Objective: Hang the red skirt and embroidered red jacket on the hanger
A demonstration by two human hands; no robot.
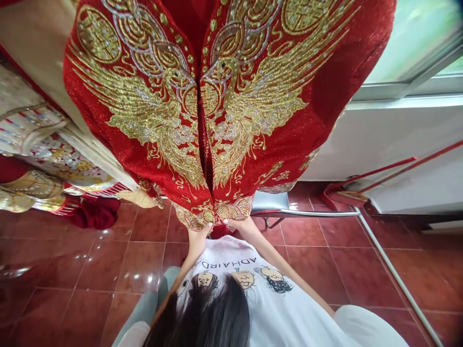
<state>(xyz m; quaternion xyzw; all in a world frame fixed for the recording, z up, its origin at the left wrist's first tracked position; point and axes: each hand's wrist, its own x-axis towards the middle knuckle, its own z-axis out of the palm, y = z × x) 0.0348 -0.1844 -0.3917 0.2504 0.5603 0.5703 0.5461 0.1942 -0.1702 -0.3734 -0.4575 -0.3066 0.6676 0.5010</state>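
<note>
Left hand (198,237): pinching hem, fingers partly hidden. Centre: red embroidered jacket (246,113), upright ahead, front slightly parted. Right hand (240,223): pinching opposite edge. Step, seemingly: front edges gathered low; next calls for level grip.

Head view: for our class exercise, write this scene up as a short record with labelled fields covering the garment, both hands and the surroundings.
Garment: red jacket with two gold embroidered birds
Front: narrow gap down the middle
Left hand: gripping the hem
Right hand: gripping the hem, close beside the left
Floor: red tiles
Left side: other embroidered garments
Upper right: window
</note>
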